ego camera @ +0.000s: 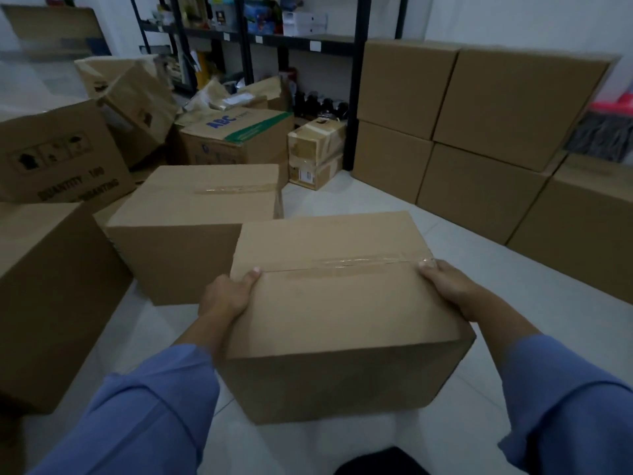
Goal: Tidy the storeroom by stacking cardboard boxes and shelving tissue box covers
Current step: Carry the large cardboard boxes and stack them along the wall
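Taped box (342, 303) at centre, over the near part of the floor (513, 286). Left hand (226, 296) grips its left side and right hand (448, 286) its right side. Each thumb lies on the top edge by the tape seam; the fingers are hidden down the sides. A second box (198, 214) stands just beyond, to the left. A stack (479, 132) lines the floor's right edge.
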